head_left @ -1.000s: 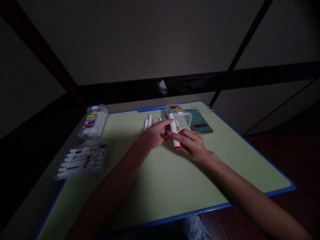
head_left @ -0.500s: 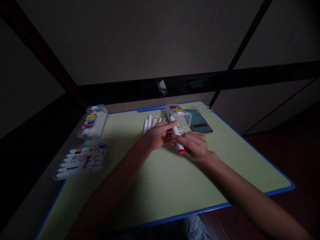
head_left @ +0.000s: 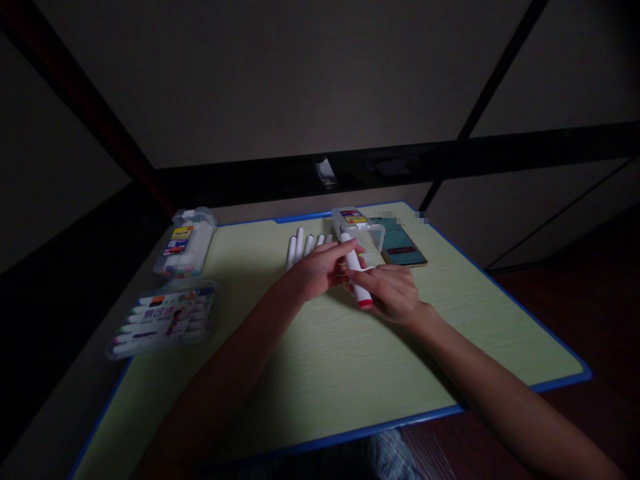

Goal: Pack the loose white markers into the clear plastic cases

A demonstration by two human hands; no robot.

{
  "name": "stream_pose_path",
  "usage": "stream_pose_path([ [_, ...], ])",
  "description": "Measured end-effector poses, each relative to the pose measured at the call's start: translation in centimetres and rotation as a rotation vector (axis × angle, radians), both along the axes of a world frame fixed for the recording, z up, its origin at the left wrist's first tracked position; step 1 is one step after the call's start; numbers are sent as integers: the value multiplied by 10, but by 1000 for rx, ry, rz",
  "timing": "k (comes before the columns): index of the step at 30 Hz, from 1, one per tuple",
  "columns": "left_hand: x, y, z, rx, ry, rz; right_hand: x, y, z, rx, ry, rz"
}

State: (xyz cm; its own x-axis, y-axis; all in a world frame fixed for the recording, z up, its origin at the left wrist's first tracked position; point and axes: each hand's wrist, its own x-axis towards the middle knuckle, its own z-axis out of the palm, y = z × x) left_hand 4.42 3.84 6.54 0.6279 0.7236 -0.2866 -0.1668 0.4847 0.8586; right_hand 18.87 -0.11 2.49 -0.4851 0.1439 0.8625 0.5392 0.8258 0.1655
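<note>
Between my two hands, above the table, is a white marker [head_left: 355,268] with a red end pointing toward me. My left hand [head_left: 325,267] grips its far part with the thumb on top. The fingers of my right hand [head_left: 390,290] close on its nearer part. Just beyond my left hand lie several white markers [head_left: 299,244] side by side, their near ends hidden by that hand. Behind the held marker stands a clear plastic case [head_left: 373,235] with a colourful label, partly covered by my hands.
A phone [head_left: 404,245] lies right of the clear case. At the left are an upright marker case [head_left: 186,245] and a flat marker case [head_left: 165,319], both holding markers; the flat one overhangs the edge. The green table [head_left: 320,373] has a blue rim, with a wall panel behind it.
The held marker and my hands have shifted very slightly to the right. Both hands keep their grip, and everything else stays in place.
</note>
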Motion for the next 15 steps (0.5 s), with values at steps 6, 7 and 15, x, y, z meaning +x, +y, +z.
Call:
stream_pose_path([
  [6, 1, -1, -2, 27, 28, 2, 1, 1, -2, 4, 65, 5],
  [7, 1, -1, -3, 29, 34, 3, 1, 1, -3, 5, 66, 6],
  [15, 5, -6, 2, 62, 93, -21, 2, -2, 2, 26, 57, -11],
])
